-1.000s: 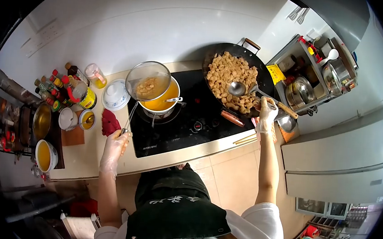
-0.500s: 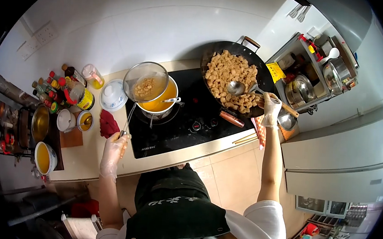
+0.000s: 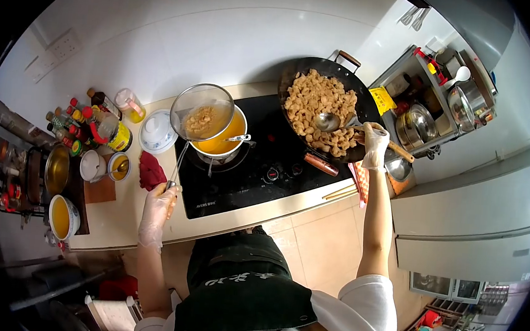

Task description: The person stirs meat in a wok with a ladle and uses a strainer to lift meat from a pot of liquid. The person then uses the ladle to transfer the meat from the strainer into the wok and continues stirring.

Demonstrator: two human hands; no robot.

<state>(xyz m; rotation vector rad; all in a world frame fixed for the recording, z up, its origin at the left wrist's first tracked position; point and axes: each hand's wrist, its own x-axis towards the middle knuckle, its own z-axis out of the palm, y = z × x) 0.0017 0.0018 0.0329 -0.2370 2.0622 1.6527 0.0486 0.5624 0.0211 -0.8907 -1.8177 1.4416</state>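
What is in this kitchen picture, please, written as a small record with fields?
Left hand: gloved, holding round metal mesh strainer
Strainer contents: brown pieces
Beneath strainer: round white pot, orange-yellow liquid
Right hand: gloved, gripping brown wooden handle
Large black wok: brown food chunks, metal ladle bowl
Left of black stove: dark red cloth

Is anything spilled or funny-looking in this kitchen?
I can't see any spills. The red cloth looks messy, crumpled beside the stove, and thin sticks lie crookedly near the counter's front edge.
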